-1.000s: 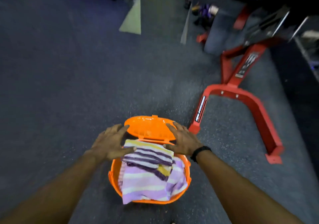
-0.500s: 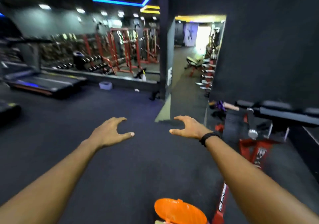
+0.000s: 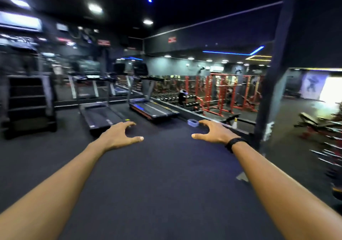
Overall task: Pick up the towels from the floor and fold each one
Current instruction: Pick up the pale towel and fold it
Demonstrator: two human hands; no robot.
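- Head view: two bare forearms stretched forward over dark floor [image 3: 166, 193], apart from each other, palms down.
- Left hand [image 3: 118, 136]: grip wide, fingers spread and lightly bent, thumb pointing inward, holding nothing.
- Right hand [image 3: 214, 133]: grip wide as well, fingers arched, thumb pointing toward the left hand, holding nothing; one black wristband [image 3: 234, 143] on that wrist.
- No towels visible anywhere in this view.
- One small pale container [image 3: 193, 122] on the floor just beyond the right fingertips; contents too blurred to tell.
- Two treadmills [image 3: 148, 108] side by side beyond the hands.
- Red racks [image 3: 222, 93] further right, count unclear through blur.
- One dark pillar [image 3: 268, 84] at right.
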